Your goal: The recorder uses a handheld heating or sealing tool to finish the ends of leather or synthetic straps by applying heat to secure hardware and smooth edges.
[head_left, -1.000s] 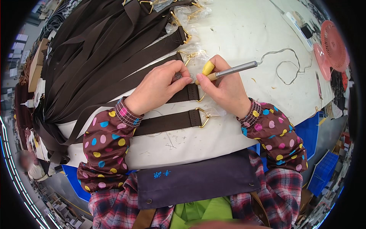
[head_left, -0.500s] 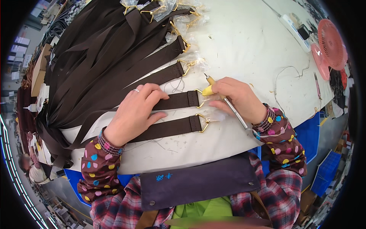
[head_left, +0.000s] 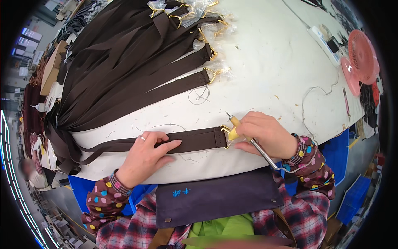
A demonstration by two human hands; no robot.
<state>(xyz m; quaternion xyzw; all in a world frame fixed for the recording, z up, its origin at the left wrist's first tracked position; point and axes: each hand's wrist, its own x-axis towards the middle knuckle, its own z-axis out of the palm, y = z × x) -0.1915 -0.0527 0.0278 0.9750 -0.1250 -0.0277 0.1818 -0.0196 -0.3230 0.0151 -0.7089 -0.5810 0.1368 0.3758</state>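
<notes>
A dark brown webbing strap [head_left: 192, 140] lies across the near part of the table, with another strap lying against or under it. Its stitched right end carries a gold metal ring [head_left: 226, 137]. My left hand [head_left: 147, 153] rests on the strap, fingers spread and thumb apart below. In my right hand [head_left: 263, 135] is a slim pen-shaped tool [head_left: 263, 152] with a silver barrel and a thin cord. The tool's dark tip points away from me. Yellow wrapping covers a right fingertip beside the ring; clear plastic there is partly hidden.
A large bundle of brown straps [head_left: 120, 62] fans out at the far left, its gold rings wrapped in clear plastic. Loose thread [head_left: 199, 97] lies beyond my hands. A white power strip [head_left: 325, 45] and a pink fan [head_left: 362, 58] stand at the far right.
The two separate near straps now lie together, with the farther one drawn toward me. Both hands have moved nearer with it. The tool stays in my right hand.
</notes>
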